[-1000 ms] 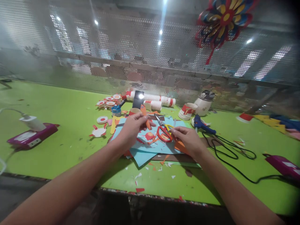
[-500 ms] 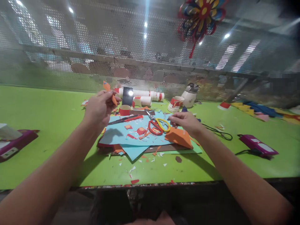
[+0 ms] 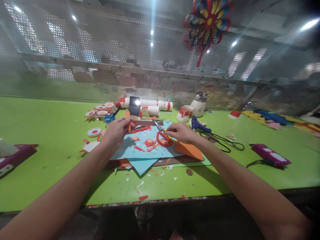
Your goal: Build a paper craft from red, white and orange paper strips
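My left hand (image 3: 117,133) is closed in a pinch on a narrow orange paper piece (image 3: 128,118), held upright above the left side of a light blue paper sheet (image 3: 147,163). My right hand (image 3: 182,132) has its fingers pressed together over the yellow handle of a pair of scissors (image 3: 160,128) with red and yellow loops. Whether the fingers grip that handle or something small is hidden. A second, red-handled pair of scissors (image 3: 145,129) lies by my left fingertips. Red and orange paper scraps (image 3: 149,142) and a folded orange sheet (image 3: 189,151) rest on the stack.
A blue glue gun (image 3: 200,125) with a black cord lies right of my right hand. Behind stand a phone (image 3: 134,106) with its light on, white paper tubes (image 3: 150,102), paper cups (image 3: 184,113) and a bottle (image 3: 199,104). Paper medallions (image 3: 94,132) lie left; a purple power strip (image 3: 270,155) lies right.
My left hand has lowered and moved right with the orange paper piece, uncovering the medallions. My right hand has moved left from beside the scissors to over their yellow handle.
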`<action>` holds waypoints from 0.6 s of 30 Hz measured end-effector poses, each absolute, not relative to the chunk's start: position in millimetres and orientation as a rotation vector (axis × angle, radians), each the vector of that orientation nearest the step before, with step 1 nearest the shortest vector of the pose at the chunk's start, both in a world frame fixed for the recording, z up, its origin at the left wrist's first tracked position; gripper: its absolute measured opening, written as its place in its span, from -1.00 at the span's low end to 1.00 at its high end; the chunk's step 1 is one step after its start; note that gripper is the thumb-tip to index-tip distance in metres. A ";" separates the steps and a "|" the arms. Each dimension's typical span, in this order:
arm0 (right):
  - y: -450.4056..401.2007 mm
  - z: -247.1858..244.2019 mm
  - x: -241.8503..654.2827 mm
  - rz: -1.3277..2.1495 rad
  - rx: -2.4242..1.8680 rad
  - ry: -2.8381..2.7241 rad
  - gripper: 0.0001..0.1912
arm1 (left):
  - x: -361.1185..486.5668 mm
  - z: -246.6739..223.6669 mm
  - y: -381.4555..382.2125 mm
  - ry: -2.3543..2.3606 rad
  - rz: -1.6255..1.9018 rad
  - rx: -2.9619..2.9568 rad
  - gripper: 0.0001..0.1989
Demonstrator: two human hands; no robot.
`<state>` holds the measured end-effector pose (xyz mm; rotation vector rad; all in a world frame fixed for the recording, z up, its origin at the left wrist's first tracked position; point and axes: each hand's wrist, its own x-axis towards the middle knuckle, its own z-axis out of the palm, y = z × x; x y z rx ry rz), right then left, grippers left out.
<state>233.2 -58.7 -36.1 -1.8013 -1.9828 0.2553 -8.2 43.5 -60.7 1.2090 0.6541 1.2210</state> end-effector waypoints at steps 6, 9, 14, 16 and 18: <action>-49.5 -35.2 219.8 0.236 -1.803 -2.045 -0.76 | -8.1 -51.7 39.6 0.661 1.283 1.135 -0.94; -42.0 -37.6 211.8 0.225 -1.788 -2.113 -0.80 | -7.3 -44.5 34.1 0.660 1.298 1.098 -0.93; -20.9 -45.9 191.2 0.269 -1.670 -2.350 -0.70 | -5.7 -37.4 29.0 0.656 1.298 1.034 -0.90; -12.4 -50.3 184.7 0.302 -1.641 -2.437 -0.61 | -5.7 -37.2 30.1 0.665 1.299 1.033 -0.90; -6.0 -53.1 181.3 0.318 -1.647 -2.487 -0.59 | -6.4 -38.0 32.3 0.671 1.307 1.035 -0.90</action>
